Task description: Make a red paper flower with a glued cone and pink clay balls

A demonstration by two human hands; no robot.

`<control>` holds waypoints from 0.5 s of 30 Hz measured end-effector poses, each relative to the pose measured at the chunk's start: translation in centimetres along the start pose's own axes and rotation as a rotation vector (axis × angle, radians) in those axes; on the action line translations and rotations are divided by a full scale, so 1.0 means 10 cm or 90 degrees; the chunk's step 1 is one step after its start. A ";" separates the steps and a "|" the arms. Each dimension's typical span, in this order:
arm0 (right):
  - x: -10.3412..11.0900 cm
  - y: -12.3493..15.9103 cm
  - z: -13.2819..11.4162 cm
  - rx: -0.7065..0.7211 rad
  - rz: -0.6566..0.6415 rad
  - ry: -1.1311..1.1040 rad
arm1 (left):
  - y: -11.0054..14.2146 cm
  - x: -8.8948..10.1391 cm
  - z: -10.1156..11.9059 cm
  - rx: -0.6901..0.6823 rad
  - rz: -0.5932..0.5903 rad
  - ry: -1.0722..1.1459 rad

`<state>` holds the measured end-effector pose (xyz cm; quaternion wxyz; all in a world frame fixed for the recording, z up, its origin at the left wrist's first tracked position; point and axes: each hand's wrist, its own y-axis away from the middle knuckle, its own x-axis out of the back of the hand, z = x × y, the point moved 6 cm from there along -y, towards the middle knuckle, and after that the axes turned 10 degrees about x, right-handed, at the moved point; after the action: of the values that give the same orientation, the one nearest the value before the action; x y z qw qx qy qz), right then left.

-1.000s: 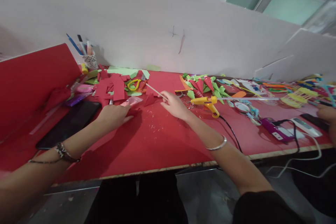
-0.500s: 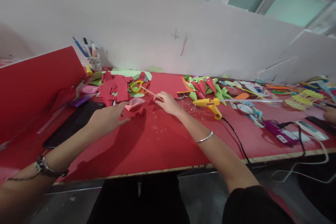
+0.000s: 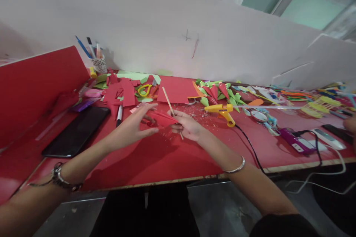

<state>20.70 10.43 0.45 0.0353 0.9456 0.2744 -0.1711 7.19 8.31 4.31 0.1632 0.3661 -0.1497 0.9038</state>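
Observation:
My right hand (image 3: 187, 126) is closed around a thin wooden stick (image 3: 167, 99) and the edge of a folded piece of red paper (image 3: 163, 119). The stick leans up and to the left, its lower end poking out below my fingers. My left hand (image 3: 135, 124) is at the other end of the red paper, thumb and fingers apart. Whether its fingertips touch the paper is hidden. Behind the left hand shows part of a clear, pinkish plastic wrapper (image 3: 136, 108), mostly covered.
A yellow glue gun (image 3: 222, 112) lies to the right, its cord running off the front edge. Red and green paper cones (image 3: 214, 92) are heaped behind it. Paper scraps (image 3: 114, 94), a marker (image 3: 119, 114) and a black phone (image 3: 76, 131) lie left. A person's hand (image 3: 350, 124) shows far right.
My right hand has come nearer and now holds red paper along with the stick, which has tilted more upright. My left hand has moved right, uncovering the phone and the marker.

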 end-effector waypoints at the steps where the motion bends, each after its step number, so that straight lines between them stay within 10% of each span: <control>1: -0.01 0.01 0.01 -0.003 0.003 -0.005 | -0.02 -0.02 0.00 0.014 -0.014 0.029; 15: 0.07 0.21 0.00 0.007 0.071 0.175 | -0.03 0.01 0.05 0.060 0.018 0.053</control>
<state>22.37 9.03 0.11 0.0017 0.9741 0.2229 -0.0390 7.55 8.40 4.80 0.1392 0.3332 -0.1049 0.9266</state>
